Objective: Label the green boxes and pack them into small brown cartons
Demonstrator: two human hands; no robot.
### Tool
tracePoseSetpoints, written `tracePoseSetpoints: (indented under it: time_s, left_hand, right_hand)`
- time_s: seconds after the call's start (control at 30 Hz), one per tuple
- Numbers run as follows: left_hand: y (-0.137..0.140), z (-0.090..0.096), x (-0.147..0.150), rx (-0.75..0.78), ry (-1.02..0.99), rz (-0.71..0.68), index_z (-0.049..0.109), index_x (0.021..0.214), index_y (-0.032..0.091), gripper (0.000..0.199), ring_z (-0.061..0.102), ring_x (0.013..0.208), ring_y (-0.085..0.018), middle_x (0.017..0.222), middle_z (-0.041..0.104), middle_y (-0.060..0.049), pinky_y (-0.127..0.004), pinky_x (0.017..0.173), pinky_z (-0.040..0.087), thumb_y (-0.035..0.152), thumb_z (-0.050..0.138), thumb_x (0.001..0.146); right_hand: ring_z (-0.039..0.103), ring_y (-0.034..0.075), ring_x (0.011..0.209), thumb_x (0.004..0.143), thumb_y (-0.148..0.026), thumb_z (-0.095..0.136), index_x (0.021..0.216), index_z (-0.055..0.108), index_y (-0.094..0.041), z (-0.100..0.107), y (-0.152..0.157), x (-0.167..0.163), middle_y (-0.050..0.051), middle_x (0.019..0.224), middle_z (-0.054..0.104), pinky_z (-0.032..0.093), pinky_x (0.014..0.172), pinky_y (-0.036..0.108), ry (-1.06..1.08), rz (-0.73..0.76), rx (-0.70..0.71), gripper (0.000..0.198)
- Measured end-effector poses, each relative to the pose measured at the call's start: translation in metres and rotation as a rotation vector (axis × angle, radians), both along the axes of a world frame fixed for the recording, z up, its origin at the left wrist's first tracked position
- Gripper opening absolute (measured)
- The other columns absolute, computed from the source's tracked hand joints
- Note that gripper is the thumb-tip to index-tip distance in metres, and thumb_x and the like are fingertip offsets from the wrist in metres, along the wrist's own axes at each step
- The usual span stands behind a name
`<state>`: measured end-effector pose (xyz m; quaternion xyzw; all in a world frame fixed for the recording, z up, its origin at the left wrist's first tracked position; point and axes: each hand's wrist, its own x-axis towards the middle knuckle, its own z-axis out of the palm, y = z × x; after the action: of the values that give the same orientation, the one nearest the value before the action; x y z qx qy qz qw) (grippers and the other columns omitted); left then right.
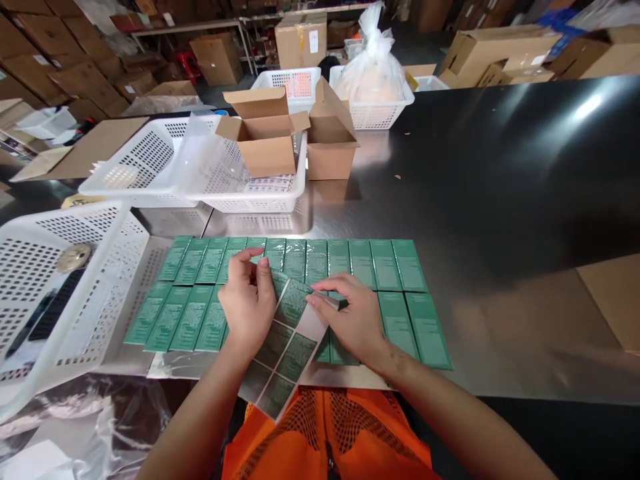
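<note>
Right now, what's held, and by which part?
The label sheet, by its upper end: left hand grips the top-left edge, right hand pinches the top-right corner, over the green boxes.

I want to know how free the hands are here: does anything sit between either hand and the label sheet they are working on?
Nothing visible does. The left hand and right hand both already touch the label sheet, which lies over the green boxes.

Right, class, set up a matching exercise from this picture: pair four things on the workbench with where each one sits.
Things:
1. grey sheet of dark green labels
2. flat green printed cartons
3. open brown cardboard box
4. tied clear plastic bag

Places:
A. in the far white basket
B. between both hands
C. in rows on the metal table
D. propped on the near white basket

Pairs: 1-B, 2-C, 3-D, 4-A
</note>
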<state>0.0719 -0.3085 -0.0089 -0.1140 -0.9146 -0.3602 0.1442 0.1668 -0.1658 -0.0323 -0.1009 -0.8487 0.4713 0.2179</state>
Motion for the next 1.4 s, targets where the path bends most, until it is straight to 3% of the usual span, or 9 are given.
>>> tracePoseSetpoints:
  time_s: [0.07, 0.17, 0.23, 0.3, 0.43, 0.57, 0.73, 0.93, 1.4]
  left_hand:
    - [0.0, -0.001, -0.002, -0.02, -0.012, -0.004, 0.056, 0.111, 0.02, 0.022, 0.053, 0.055, -0.012, 0.061, 0.056, 0.005, -0.023, 0.058, 0.036, 0.032, 0.049, 0.095]
    - [-0.006, -0.005, -0.009, -0.026, -0.036, 0.01, 0.056, 0.113, 0.019, 0.024, 0.051, 0.052, -0.012, 0.061, 0.056, 0.006, -0.023, 0.057, 0.036, 0.032, 0.05, 0.094]
    - [-0.012, -0.007, -0.015, -0.039, -0.035, 0.015, 0.057, 0.113, 0.019, 0.026, 0.049, 0.051, -0.011, 0.06, 0.054, 0.006, -0.024, 0.057, 0.035, 0.033, 0.051, 0.093]
    - [-0.017, -0.009, -0.021, -0.045, -0.051, -0.017, 0.061, 0.111, 0.019, 0.027, 0.045, 0.049, -0.011, 0.057, 0.05, 0.007, -0.025, 0.056, 0.033, 0.036, 0.05, 0.094]
    - [-0.015, -0.006, -0.021, 0.041, -0.39, -0.296, 0.069, 0.103, 0.02, 0.04, 0.042, 0.05, -0.013, 0.051, 0.043, 0.006, -0.025, 0.055, 0.033, 0.047, 0.042, 0.095]
    - [0.004, -0.006, -0.007, 0.008, -0.652, -0.569, 0.072, 0.106, 0.02, 0.044, 0.059, 0.076, -0.017, 0.078, 0.068, -0.001, -0.026, 0.071, 0.043, 0.052, 0.045, 0.092]
    - [0.03, -0.018, 0.005, -0.105, -0.634, -0.687, 0.07, 0.094, 0.02, 0.04, 0.055, 0.066, -0.016, 0.069, 0.064, 0.002, -0.026, 0.066, 0.039, 0.052, 0.046, 0.092]
    - [0.056, -0.034, 0.002, -0.279, -0.557, -0.611, 0.055, 0.065, 0.021, 0.032, 0.049, 0.058, -0.014, 0.057, 0.053, 0.004, -0.026, 0.059, 0.032, 0.036, 0.046, 0.092]
    - [0.077, -0.044, -0.003, -0.53, -0.528, -0.541, 0.068, 0.079, 0.018, 0.032, 0.062, 0.074, -0.023, 0.073, 0.07, -0.008, -0.031, 0.066, 0.034, 0.034, 0.046, 0.094]
  right_hand:
    - [0.067, 0.021, 0.092, 0.089, -0.025, 0.064, 0.088, 0.073, -0.031, -0.003, -0.005, 0.004, 0.001, 0.092, 0.074, 0.05, 0.085, 0.042, 0.135, 0.01, 0.25, 0.011]
    - [0.068, 0.017, 0.095, 0.092, -0.022, 0.058, 0.082, 0.071, -0.038, 0.009, -0.008, 0.018, -0.009, 0.095, 0.076, 0.049, 0.089, 0.038, 0.394, 0.292, 0.55, 0.022]
    - [0.069, 0.012, 0.094, 0.094, -0.024, 0.054, 0.078, 0.068, -0.039, 0.024, -0.006, 0.03, -0.015, 0.097, 0.076, 0.051, 0.09, 0.032, 0.518, 0.514, 0.537, 0.026]
    - [0.07, 0.012, 0.09, 0.095, -0.027, 0.056, 0.079, 0.067, -0.037, 0.039, 0.004, 0.036, -0.014, 0.092, 0.076, 0.052, 0.09, 0.031, 0.498, 0.583, 0.315, 0.022]
    - [0.068, 0.017, 0.073, 0.085, -0.032, 0.071, 0.081, 0.069, -0.03, 0.045, 0.048, 0.019, -0.004, 0.076, 0.073, 0.054, 0.073, 0.034, 0.175, 0.228, -0.186, 0.005]
    - [0.062, 0.016, 0.065, 0.076, -0.04, 0.073, 0.076, 0.07, -0.022, 0.024, 0.091, -0.014, 0.001, 0.072, 0.07, 0.048, 0.063, 0.029, -0.108, 0.055, -0.293, 0.019]
    - [0.059, 0.015, 0.065, 0.074, -0.042, 0.073, 0.077, 0.072, -0.019, 0.002, 0.104, -0.03, 0.001, 0.071, 0.07, 0.045, 0.063, 0.028, -0.158, 0.059, -0.248, 0.023]
    - [0.062, 0.016, 0.07, 0.079, -0.031, 0.072, 0.077, 0.075, -0.019, -0.013, 0.101, -0.042, 0.002, 0.078, 0.073, 0.044, 0.069, 0.027, -0.255, -0.035, -0.017, 0.012]
    - [0.064, 0.019, 0.078, 0.085, -0.032, 0.069, 0.079, 0.075, -0.022, -0.045, 0.103, -0.054, 0.001, 0.083, 0.074, 0.041, 0.068, 0.028, -0.343, -0.123, 0.141, 0.013]
